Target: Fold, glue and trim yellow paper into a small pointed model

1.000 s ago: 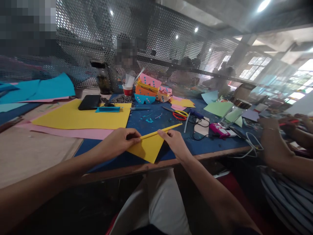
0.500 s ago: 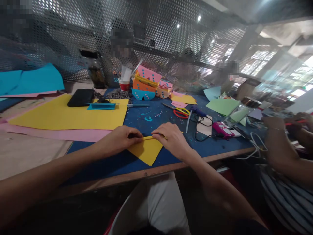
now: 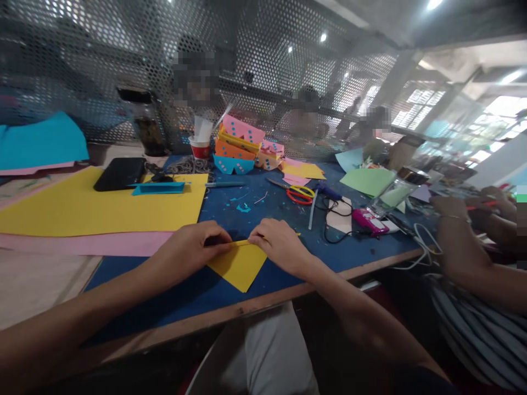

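A yellow sheet of paper (image 3: 240, 269) lies on the blue table mat near its front edge, with one corner toward me. Along its far side runs a narrow folded strip. My left hand (image 3: 201, 241) pinches the left end of that fold between thumb and fingers. At the right part of the fold, my right hand (image 3: 280, 244) presses with thumb and fingers closed on the paper. Both palms hide the sheet's side corners. Beyond the hands lie scissors (image 3: 300, 194) with red and yellow handles and small blue paper scraps (image 3: 244, 208).
Large yellow paper (image 3: 102, 211) over pink paper bears a black phone (image 3: 119, 174) and a folded blue strip (image 3: 158, 188). Behind are a paper cup (image 3: 200, 148) and decorated paper pieces (image 3: 239, 145). A glue gun (image 3: 329, 191), its cord and a glass jar (image 3: 395, 192) stand right, near another person's arm (image 3: 461, 236).
The view has shifted slightly, so the table sits lower and further left. My right thumb and fingers have moved a little along the fold; both hands stay on the yellow paper.
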